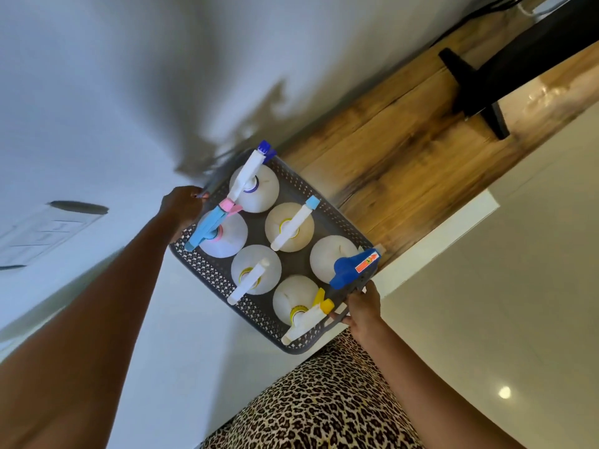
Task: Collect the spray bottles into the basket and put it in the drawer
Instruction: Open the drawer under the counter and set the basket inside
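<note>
basket (207, 270): grey perforated plastic tray-type, held in the air in front of the body, tilted in the view, above white floor beside a wood cabinet top (405, 150)
bottles (256, 268): six spray bottles standing inside in two rows of three, white bodies, mixed trigger heads (blue, light blue/pink, white, yellow)
left hand (181, 205): at the far short end of the basket, fingers curled shut on the rim; fingertips partly blurred
right hand (364, 307): at the near end, fingers wrapped around the rim or handle slot just under the blue trigger (351, 268), thumb on top
basket vs fingers: rim sits inside both grips, the basket spans between the two hands, and the bottles do not touch either hand
weight: likely moderate to heavy if bottles are full; fill level cannot be told
stiffness: thin lattice plastic, probably flexes under load, so two-end hold is sensible
slip/tip risk: bottles are loose and tall and could topple if the basket tilts more; keep level
best hold: opposite short rims, as now
stage: collecting looks done, carry to drawer pending; drawer not in view
other: leopard-print garment (324, 400) below; dark TV stand (479, 82) on the cabinet top
</note>
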